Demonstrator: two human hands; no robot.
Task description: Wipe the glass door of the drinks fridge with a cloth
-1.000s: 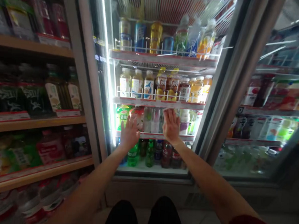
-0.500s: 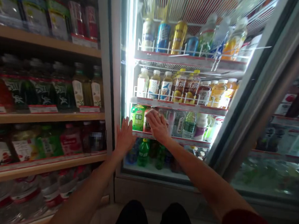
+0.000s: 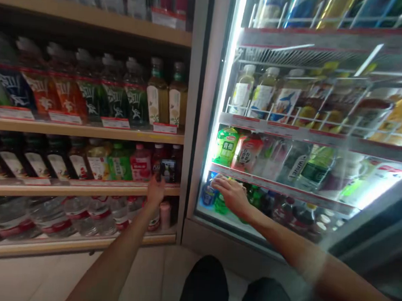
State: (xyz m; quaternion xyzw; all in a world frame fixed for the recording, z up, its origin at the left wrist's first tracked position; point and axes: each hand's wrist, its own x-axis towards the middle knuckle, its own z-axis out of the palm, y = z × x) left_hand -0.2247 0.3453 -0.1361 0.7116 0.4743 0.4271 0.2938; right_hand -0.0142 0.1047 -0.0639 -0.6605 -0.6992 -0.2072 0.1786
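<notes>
The right hand is before the glass door, which its fingers face; whether they grip something, one cannot tell. Above them stands a green bottle. The left hand's blurred fingers, state unclear, are beside a pink bottle; a metal post separates both hands

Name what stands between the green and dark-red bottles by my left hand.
The head view shows a pink bottle between the green bottle and dark-red bottle.
</notes>
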